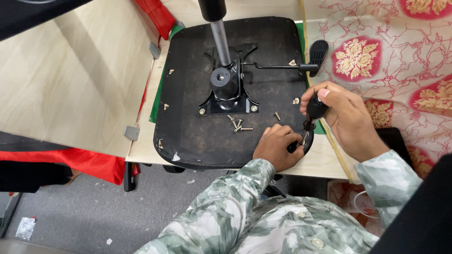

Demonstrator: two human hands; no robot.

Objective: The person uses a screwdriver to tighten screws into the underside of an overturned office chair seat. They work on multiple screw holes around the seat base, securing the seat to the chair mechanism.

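Observation:
An upturned black office-chair seat lies on a wooden table, its metal mechanism plate and gas cylinder pointing up. My right hand grips the black handle of a screwdriver, tip down at the seat's near right corner. My left hand rests on the seat there, fingers pinched around the screwdriver's tip and a small black part. Several loose screws lie on the seat just left of my left hand.
A black lever with a paddle handle sticks out to the right. A green mat lies under the seat. A light wooden panel with metal brackets sits on the left. Red patterned cloth covers the right. Grey floor lies below.

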